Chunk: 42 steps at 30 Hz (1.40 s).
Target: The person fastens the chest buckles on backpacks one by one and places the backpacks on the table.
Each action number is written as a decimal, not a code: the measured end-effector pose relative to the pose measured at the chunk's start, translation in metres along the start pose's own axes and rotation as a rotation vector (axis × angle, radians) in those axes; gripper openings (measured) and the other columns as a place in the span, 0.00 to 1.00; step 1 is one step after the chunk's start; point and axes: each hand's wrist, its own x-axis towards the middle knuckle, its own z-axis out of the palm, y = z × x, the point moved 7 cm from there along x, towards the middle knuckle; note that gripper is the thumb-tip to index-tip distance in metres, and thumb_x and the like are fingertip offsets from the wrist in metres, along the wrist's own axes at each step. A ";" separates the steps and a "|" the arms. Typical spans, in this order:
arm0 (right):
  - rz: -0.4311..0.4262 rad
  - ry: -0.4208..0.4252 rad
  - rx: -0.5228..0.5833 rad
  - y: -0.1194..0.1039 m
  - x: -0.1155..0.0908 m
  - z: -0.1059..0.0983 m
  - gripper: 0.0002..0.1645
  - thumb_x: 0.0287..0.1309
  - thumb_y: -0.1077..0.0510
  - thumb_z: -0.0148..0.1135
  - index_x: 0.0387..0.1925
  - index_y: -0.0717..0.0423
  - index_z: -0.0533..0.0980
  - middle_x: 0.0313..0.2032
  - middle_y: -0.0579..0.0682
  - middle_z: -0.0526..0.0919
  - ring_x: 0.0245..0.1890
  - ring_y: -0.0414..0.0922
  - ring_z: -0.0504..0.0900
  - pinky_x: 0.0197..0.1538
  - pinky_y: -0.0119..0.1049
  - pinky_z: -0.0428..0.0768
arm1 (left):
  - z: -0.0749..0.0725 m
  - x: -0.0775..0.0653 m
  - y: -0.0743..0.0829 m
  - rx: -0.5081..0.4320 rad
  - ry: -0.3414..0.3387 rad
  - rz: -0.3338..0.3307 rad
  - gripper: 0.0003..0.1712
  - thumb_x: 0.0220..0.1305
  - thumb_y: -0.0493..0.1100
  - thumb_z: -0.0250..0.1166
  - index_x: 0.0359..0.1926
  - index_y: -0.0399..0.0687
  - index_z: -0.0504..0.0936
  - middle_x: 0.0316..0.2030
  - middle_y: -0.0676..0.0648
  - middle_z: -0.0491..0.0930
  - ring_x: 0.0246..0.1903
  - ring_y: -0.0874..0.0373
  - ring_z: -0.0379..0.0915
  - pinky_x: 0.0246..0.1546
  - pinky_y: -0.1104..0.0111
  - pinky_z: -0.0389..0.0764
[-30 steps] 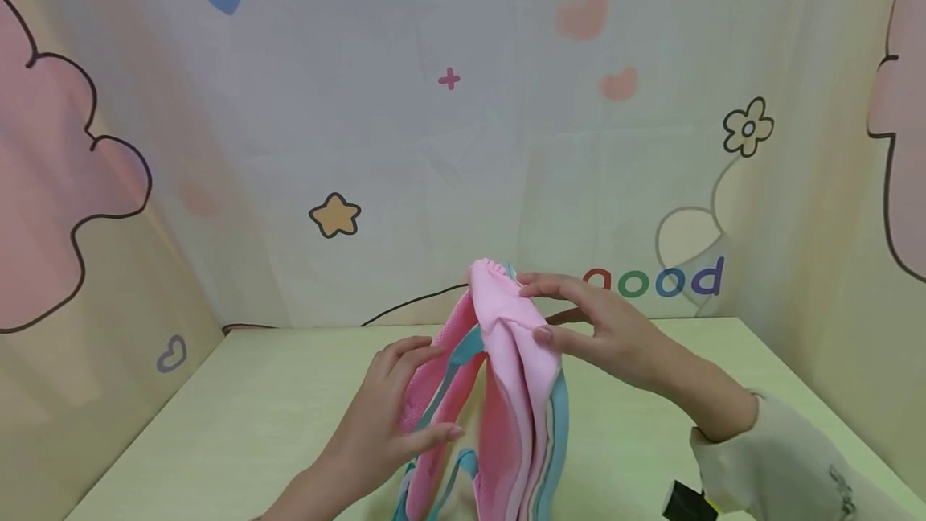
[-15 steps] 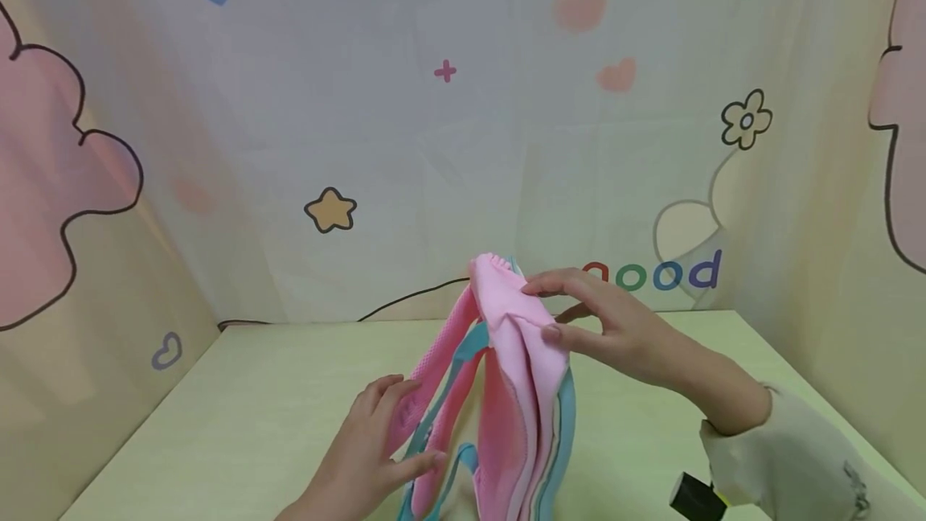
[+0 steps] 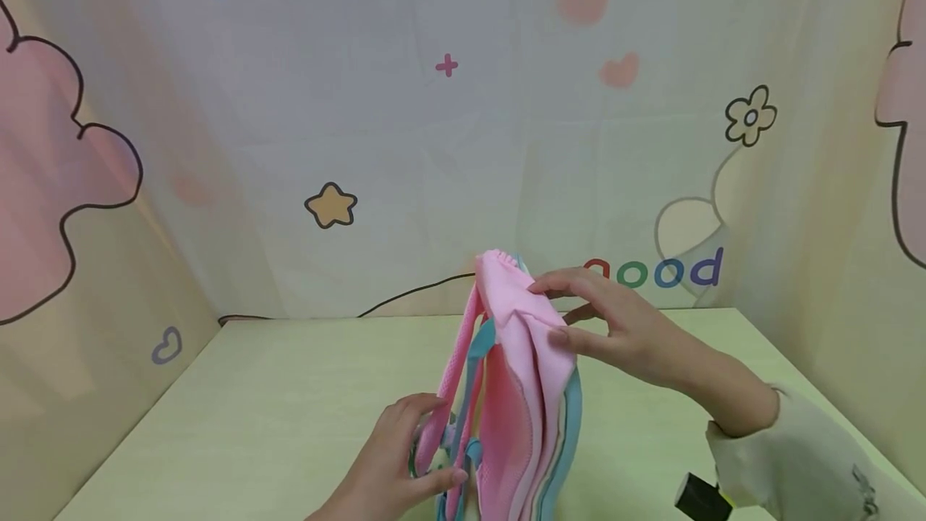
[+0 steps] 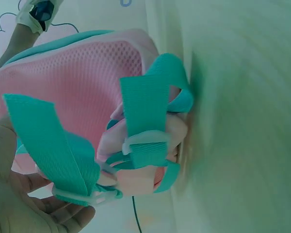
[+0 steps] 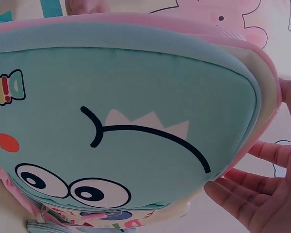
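Observation:
A small pink and teal child's backpack point(image 3: 510, 432) stands edge-on on the table, its straps facing left. Its teal front point(image 5: 150, 92) bears a cartoon face with white teeth and round eyes. My right hand point(image 3: 637, 336) holds the backpack's near side by its upper part, thumb nearest me and fingers on the far side. My left hand point(image 3: 394, 457) has its fingers and thumb around the pink shoulder straps point(image 3: 456, 364). Beside that hand, the left wrist view shows teal webbing point(image 4: 145, 102) threaded through a pale plastic buckle point(image 4: 145, 138).
The pale green tabletop point(image 3: 311, 376) extends on both sides of the backpack. A printed cloth backdrop point(image 3: 391, 143) with hearts, a star and a flower encloses the back and sides. A black wrist device point(image 3: 702, 497) sits by the right sleeve point(image 3: 788, 457).
My left hand moves slightly left and then back right and lower, bringing the straps closer to the backpack. The backpack and right hand shift slightly right in the view.

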 end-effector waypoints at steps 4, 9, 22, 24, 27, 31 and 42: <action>-0.011 0.013 0.008 -0.001 0.001 0.000 0.24 0.60 0.54 0.61 0.59 0.43 0.70 0.58 0.44 0.73 0.57 0.42 0.73 0.51 0.35 0.81 | 0.006 0.001 0.000 -0.033 0.024 -0.007 0.41 0.48 0.57 0.74 0.60 0.47 0.70 0.58 0.47 0.70 0.58 0.50 0.63 0.52 0.59 0.78; 0.014 0.033 0.008 0.000 0.001 0.000 0.24 0.61 0.51 0.60 0.59 0.45 0.70 0.59 0.46 0.73 0.57 0.44 0.74 0.51 0.34 0.81 | 0.017 0.002 0.004 -0.106 0.036 -0.021 0.42 0.48 0.56 0.74 0.62 0.50 0.68 0.62 0.47 0.67 0.61 0.49 0.59 0.51 0.59 0.79; 0.064 0.055 -0.013 0.003 -0.003 0.002 0.23 0.62 0.49 0.58 0.59 0.44 0.71 0.69 0.50 0.65 0.60 0.49 0.74 0.51 0.35 0.81 | 0.034 0.006 0.015 -0.078 0.053 0.065 0.45 0.49 0.60 0.73 0.65 0.49 0.68 0.62 0.47 0.68 0.60 0.49 0.61 0.51 0.62 0.79; 0.058 0.050 -0.003 0.003 -0.003 0.002 0.24 0.63 0.50 0.58 0.60 0.45 0.70 0.68 0.50 0.67 0.59 0.48 0.75 0.51 0.34 0.81 | 0.036 0.007 0.016 -0.096 0.026 0.031 0.46 0.48 0.59 0.73 0.66 0.48 0.68 0.63 0.47 0.67 0.61 0.48 0.60 0.51 0.62 0.79; 0.055 0.043 0.013 0.004 -0.004 0.001 0.25 0.64 0.50 0.57 0.62 0.46 0.69 0.66 0.50 0.70 0.58 0.47 0.76 0.51 0.33 0.81 | 0.040 0.009 0.019 -0.105 -0.001 0.011 0.46 0.49 0.60 0.72 0.66 0.47 0.68 0.64 0.46 0.66 0.61 0.48 0.60 0.51 0.63 0.79; 0.046 0.040 0.024 0.005 -0.005 0.000 0.25 0.64 0.51 0.58 0.62 0.47 0.69 0.64 0.49 0.72 0.57 0.46 0.77 0.52 0.33 0.81 | 0.043 0.009 0.023 -0.105 -0.016 0.018 0.46 0.50 0.63 0.71 0.66 0.46 0.68 0.64 0.47 0.65 0.61 0.49 0.60 0.51 0.65 0.80; 0.031 0.051 0.026 0.012 -0.019 -0.006 0.24 0.64 0.56 0.57 0.62 0.41 0.68 0.60 0.43 0.75 0.55 0.37 0.77 0.52 0.32 0.80 | 0.046 0.008 0.031 -0.028 0.107 0.204 0.42 0.49 0.61 0.72 0.61 0.45 0.74 0.60 0.48 0.71 0.56 0.53 0.64 0.51 0.68 0.78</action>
